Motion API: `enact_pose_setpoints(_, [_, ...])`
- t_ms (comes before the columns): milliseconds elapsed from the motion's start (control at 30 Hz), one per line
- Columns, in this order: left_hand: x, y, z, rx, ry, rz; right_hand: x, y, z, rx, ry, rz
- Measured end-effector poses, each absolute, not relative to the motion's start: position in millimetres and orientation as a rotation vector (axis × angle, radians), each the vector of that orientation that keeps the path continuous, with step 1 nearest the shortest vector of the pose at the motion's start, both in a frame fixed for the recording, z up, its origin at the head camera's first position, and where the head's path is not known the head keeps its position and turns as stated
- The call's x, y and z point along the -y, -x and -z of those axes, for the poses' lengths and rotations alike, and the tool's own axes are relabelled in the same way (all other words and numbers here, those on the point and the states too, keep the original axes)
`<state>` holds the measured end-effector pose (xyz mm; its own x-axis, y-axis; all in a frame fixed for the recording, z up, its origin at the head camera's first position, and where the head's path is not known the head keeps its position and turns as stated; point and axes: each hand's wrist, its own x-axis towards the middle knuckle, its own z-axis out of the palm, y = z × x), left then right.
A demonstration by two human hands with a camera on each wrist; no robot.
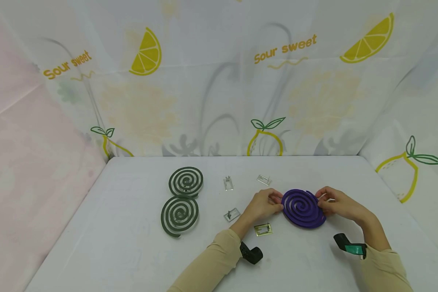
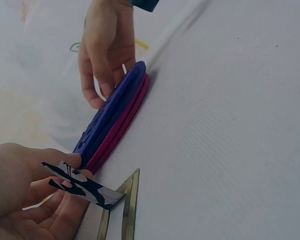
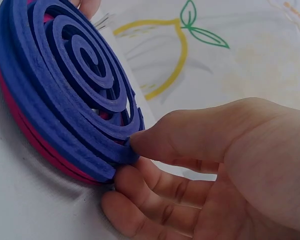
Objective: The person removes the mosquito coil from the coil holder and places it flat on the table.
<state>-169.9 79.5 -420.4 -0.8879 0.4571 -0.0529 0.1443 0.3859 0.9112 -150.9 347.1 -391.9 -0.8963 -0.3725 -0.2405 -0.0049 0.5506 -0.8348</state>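
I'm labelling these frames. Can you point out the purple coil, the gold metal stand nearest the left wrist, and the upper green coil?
purple coil (image 1: pixel 303 208): head view, on its spiral middle.
gold metal stand (image 1: pixel 263 229): head view, on its frame.
upper green coil (image 1: pixel 186 181): head view, on its centre rings.
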Motion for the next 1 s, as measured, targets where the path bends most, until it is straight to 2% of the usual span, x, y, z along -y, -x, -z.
enact_pose_setpoints(1000, [-78.8, 167.9, 420.3, -2.401, -0.539, -1.467, -347.8, 150.6, 393.8, -2.414, 0.258, 1.266])
